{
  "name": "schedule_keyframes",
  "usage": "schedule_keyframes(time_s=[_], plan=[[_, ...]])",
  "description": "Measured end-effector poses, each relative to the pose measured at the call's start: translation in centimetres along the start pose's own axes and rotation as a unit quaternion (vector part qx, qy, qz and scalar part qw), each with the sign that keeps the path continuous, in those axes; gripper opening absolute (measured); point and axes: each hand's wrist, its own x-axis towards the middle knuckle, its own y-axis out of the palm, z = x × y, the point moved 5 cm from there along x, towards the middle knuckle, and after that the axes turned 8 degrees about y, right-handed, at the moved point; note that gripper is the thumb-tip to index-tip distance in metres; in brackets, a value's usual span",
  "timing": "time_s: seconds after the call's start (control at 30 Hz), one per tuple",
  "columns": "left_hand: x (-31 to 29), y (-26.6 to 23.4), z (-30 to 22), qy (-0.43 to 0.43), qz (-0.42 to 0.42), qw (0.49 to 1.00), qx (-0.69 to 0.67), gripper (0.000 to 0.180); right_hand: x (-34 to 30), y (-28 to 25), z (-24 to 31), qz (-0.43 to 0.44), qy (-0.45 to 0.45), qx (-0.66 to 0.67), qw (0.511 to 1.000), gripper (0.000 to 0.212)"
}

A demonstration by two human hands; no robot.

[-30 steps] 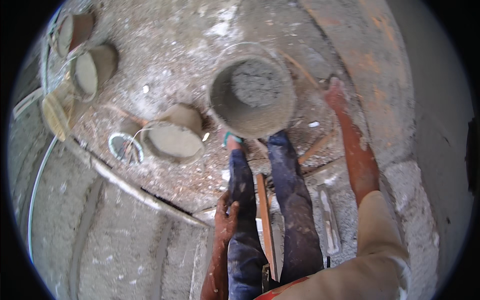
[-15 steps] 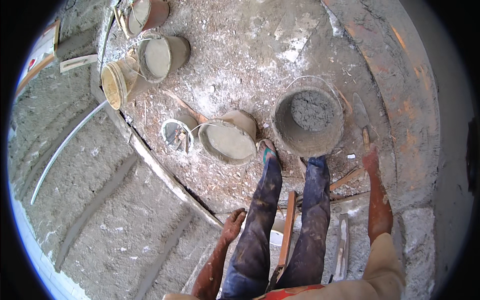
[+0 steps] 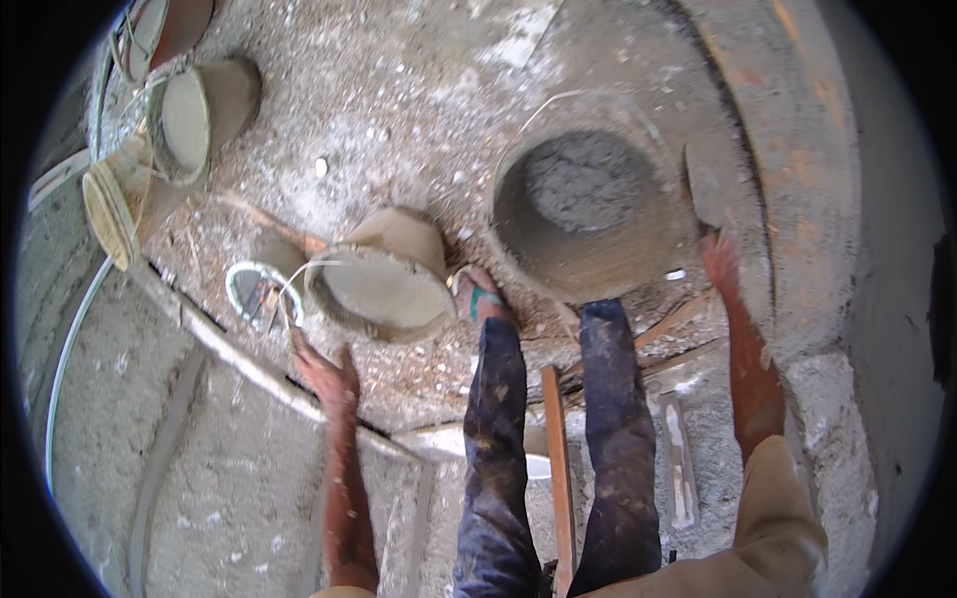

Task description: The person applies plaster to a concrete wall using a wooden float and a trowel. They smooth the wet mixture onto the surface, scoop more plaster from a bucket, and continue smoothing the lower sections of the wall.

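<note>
From where I am standing, I am seeing the person's right hand (image 3: 720, 257) holding a trowel (image 3: 708, 187). This grip is closed around the handle, and the blade is pointing away from the body, just beside the right side of the large bucket (image 3: 538, 264). Inside this bucket, a rough grey mortar (image 3: 588, 179) is covering the bottom.

The left hand (image 3: 331, 381) is hovering near the wire handle (image 3: 321, 263) of a second bucket (image 3: 399, 229), which is holding a smooth grey mix (image 3: 384, 289). Its grip is apart, the thumb standing away from the fingers; whether a fingertip is touching the wire, I cannot tell, because of the blur. A small bucket (image 3: 282, 253) with scraps in it is standing just beside.

The sandalled foot (image 3: 480, 294) is resting between the two larger buckets, and this is worrying me a little. If the wire were pulled from one side only, the second bucket could be tipping, and its mix could be spilling over the toes. Wet fingers could also be letting the wire slip. On the right, a careless swing of the trowel could be knocking the blade against the large bucket's rim.
</note>
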Motion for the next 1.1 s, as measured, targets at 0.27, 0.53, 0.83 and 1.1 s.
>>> schedule_keyframes(time_s=[0.27,0.53,0.83,1.1], plan=[[9.6,-6.9,7.8,0.000,0.188,0.979,0.074,0.040,-15.0,-16.6,4.3,0.361,0.206,0.358,0.836,0.048],[1.6,-10.3,-1.9,-0.180,0.242,0.846,-0.439,0.040,-30.8,-36.6,8.3,0.535,0.507,0.570,0.363,0.027],[7.8,-21.4,-13.3,-0.161,0.213,0.884,-0.382,0.056,-37.4,-43.6,11.2,0.549,0.439,0.662,0.258,0.007],[15.8,-27.1,-21.3,0.076,0.123,0.899,-0.413,0.038,-34.3,-44.6,10.6,0.462,0.462,0.727,0.211,0.023]])
